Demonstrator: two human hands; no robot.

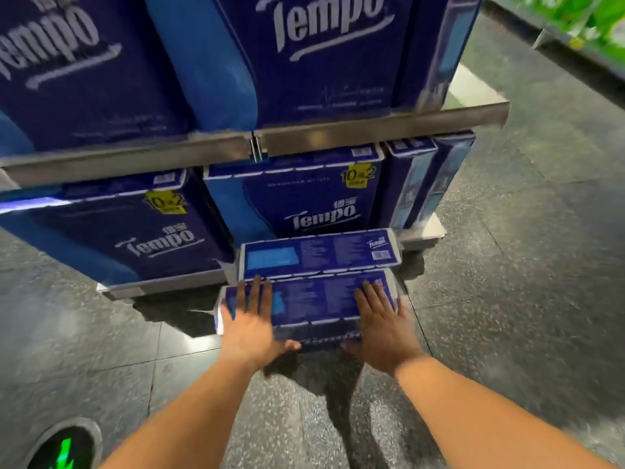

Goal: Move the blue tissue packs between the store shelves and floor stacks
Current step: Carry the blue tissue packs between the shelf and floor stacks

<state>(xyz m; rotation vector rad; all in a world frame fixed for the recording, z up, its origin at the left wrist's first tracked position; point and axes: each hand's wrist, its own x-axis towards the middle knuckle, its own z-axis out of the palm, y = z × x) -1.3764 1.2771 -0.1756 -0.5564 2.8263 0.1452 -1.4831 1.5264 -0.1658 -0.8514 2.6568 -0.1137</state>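
A blue Tempo tissue pack (314, 304) stands on the floor in front of the shelf unit, its top face towards me. My left hand (252, 319) lies on its left part, fingers spread over the top and thumb under the near edge. My right hand (382, 319) grips its right part the same way. A second blue pack (319, 253) stands right behind it, against the bottom shelf. More blue Tempo packs (297, 198) fill the lower shelf, and larger ones (304, 52) fill the shelf above.
The metal shelf edge (372, 126) juts out above the floor packs. Grey speckled floor (507, 282) spreads to the right and left. A round green floor marker (64, 448) lies at bottom left. Green goods (592, 22) show at top right.
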